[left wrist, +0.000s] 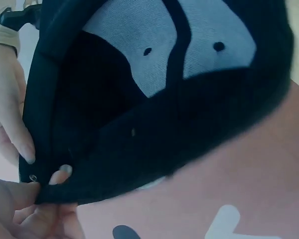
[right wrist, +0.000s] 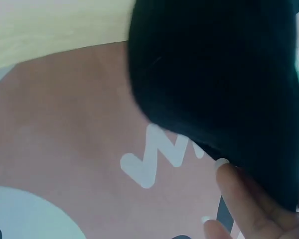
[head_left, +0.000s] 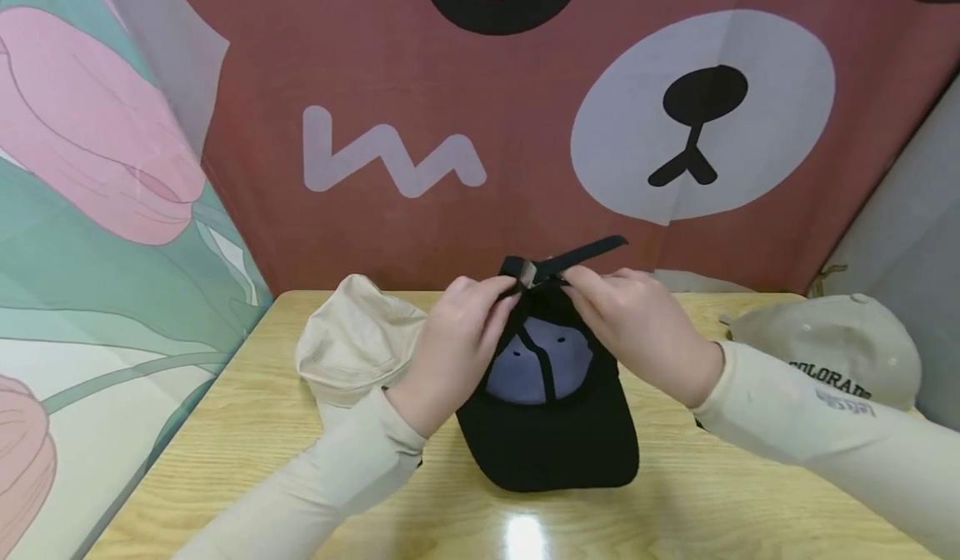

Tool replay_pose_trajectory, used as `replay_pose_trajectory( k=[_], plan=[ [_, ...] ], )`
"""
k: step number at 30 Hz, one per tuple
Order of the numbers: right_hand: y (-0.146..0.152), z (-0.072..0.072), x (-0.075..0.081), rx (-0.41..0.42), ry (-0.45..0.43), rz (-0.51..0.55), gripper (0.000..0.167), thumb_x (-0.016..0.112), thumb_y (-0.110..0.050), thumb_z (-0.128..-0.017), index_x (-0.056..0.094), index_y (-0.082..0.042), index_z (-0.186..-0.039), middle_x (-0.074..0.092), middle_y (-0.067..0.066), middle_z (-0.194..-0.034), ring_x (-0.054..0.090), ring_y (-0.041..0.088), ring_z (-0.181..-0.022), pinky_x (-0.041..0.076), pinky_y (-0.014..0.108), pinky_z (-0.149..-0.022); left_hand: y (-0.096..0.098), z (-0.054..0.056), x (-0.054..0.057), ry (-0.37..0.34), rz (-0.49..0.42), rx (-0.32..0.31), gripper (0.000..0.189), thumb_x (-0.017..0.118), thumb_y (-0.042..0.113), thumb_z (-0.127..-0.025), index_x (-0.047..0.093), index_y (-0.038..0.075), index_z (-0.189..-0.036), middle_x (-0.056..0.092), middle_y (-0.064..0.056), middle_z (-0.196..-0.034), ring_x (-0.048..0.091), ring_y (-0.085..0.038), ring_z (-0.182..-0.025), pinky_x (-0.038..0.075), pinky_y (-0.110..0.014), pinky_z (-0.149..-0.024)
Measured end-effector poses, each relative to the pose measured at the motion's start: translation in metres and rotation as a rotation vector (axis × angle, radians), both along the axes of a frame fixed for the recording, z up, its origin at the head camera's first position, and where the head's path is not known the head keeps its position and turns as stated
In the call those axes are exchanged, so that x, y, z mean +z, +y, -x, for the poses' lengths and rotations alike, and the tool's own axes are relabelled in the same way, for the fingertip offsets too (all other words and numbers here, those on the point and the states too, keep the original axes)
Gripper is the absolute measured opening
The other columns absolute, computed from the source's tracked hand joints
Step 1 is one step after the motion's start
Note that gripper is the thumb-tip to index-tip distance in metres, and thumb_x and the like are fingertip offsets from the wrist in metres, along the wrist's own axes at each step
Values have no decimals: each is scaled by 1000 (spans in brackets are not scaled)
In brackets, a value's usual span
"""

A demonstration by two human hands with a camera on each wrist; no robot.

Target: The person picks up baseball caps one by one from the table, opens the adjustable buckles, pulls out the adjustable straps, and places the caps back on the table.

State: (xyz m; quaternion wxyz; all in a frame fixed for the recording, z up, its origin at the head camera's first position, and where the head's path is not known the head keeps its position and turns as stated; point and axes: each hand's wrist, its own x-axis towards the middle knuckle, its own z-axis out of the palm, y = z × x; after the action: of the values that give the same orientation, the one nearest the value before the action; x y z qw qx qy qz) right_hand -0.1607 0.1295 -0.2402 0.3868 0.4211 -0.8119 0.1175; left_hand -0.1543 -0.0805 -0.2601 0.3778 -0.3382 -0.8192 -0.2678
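Observation:
A black baseball cap (head_left: 551, 456) is held up over the table, its brim toward me and its grey-blue lining (head_left: 513, 377) showing. At its back edge, a metal buckle (head_left: 528, 274) sits on a black strap, whose loose end (head_left: 588, 253) sticks out to the right. My left hand (head_left: 457, 343) pinches the strap and cap edge just left of the buckle. On the other side, my right hand (head_left: 641, 327) pinches the edge to the right of the buckle. The left wrist view shows the cap's inside (left wrist: 154, 50); dark cloth (right wrist: 214, 74) fills much of the right wrist view.
A cream cap (head_left: 356, 343) lies on the wooden table (head_left: 225, 460) at the left, partly behind my left arm. At the right, a beige cap (head_left: 847, 339) with dark lettering sits partly behind my right sleeve. A printed reddish-brown cloth (head_left: 420, 68) hangs behind the table.

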Motion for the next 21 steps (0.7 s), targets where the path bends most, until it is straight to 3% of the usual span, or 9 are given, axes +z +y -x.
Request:
replay_pose_trajectory(
  k=[3, 5, 8, 10, 15, 21],
  plan=[
    [1, 0, 0, 6, 58, -54, 15, 58, -9, -97, 56, 1, -107, 47, 3, -58, 42, 13, -43, 41, 28, -47, -1, -1, -1, -1, -29, -43, 15, 64, 3, -92, 70, 0, -106, 71, -9, -93, 57, -20, -78, 48, -28, -66],
    [1, 0, 0, 8, 79, -77, 24, 46, -21, -102, 55, 1, -108, 44, 3, -56, 45, 14, -43, 43, 28, -46, -2, -1, -2, 3, -37, -63, 15, 64, 2, -92, 70, 0, -105, 71, -8, -92, 57, -20, -77, 47, -27, -65],
    [-1, 0, 0, -3, 127, -109, 28, 45, -23, -103, 55, 2, -102, 45, 3, -55, 48, 16, -44, 45, 28, -45, -2, -2, -4, 7, -31, -64, 14, 64, 2, -92, 70, 0, -104, 71, -7, -89, 55, -19, -75, 45, -28, -64],
    [-3, 1, 0, -4, 172, -118, 42, 30, -29, -106, 55, 2, -95, 45, 4, -55, 46, 18, -43, 42, 28, -43, -2, -2, -4, 14, -26, -61, 13, 64, 2, -92, 70, 0, -103, 71, -8, -89, 56, -20, -75, 45, -29, -65],
    [-4, 3, -1, -4, 238, -127, 41, 27, -21, -107, 53, 2, -84, 46, 8, -61, 38, 19, -42, 33, 29, -41, -1, -2, -6, 52, 7, -51, 12, 66, 3, -91, 71, 0, -102, 70, -8, -86, 56, -21, -73, 46, -29, -65],
    [-3, 1, -3, -8, 238, -195, 41, 21, -14, -106, 50, 5, -85, 46, 10, -63, 43, 18, -45, 36, 27, -43, 1, -1, -8, 77, 22, -50, 11, 65, 1, -91, 70, 0, -101, 68, -7, -83, 53, -20, -71, 43, -29, -63]
  ],
)
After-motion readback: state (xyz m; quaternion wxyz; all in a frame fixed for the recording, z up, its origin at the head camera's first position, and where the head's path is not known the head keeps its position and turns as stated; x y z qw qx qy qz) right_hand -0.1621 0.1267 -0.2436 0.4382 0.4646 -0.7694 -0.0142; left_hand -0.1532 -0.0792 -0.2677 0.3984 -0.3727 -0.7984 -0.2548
